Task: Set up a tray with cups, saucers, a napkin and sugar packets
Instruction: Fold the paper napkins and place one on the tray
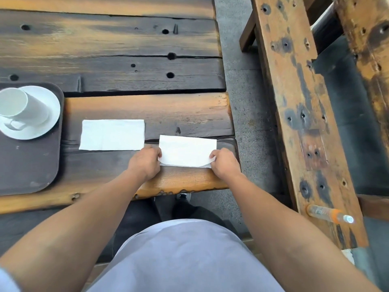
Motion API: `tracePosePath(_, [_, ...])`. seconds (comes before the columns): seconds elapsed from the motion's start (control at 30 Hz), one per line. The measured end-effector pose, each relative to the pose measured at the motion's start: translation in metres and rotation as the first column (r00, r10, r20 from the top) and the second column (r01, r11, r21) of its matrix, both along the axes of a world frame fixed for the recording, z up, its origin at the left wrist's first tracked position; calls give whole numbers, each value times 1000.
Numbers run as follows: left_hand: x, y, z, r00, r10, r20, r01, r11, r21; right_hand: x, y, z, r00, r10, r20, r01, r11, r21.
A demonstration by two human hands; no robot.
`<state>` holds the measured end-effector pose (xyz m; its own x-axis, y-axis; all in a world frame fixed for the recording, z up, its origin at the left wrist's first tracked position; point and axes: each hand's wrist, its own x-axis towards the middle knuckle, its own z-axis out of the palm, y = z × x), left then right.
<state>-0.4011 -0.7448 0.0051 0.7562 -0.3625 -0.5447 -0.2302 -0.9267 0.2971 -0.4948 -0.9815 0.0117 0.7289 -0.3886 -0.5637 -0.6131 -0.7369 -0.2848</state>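
The left hand and right hand are each pinching a near corner of the napkin, fingers clamped on the paper, apparently folding it on the table. Next, the person is likely needing to crease it flat and carry it left. Just left of the fingers a second napkin is lying flat; beyond it the tray is holding a saucer with a cup.

White napkins, white cup, white saucer, dark brown tray
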Motion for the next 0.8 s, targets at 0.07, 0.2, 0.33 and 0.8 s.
tracePosePath(0.07, [-1,0,-4,1000,-5,-18,5,1000,9,0,2,-2,1000,-14,-14,14,1000,11])
tracePosePath(0.2, [3,-4,-5,1000,18,-20,-18,1000,10,5,1,-1,999,-33,-29,34,999,22])
tracePosePath(0.33, [15,-11,1,1000,5,-28,-4,999,46,15,-1,2,998,-46,-30,46,999,-3])
tracePosePath(0.8, [49,-36,-7,999,25,47,-25,1000,0,52,-11,1,999,14,-37,-14,1000,-9])
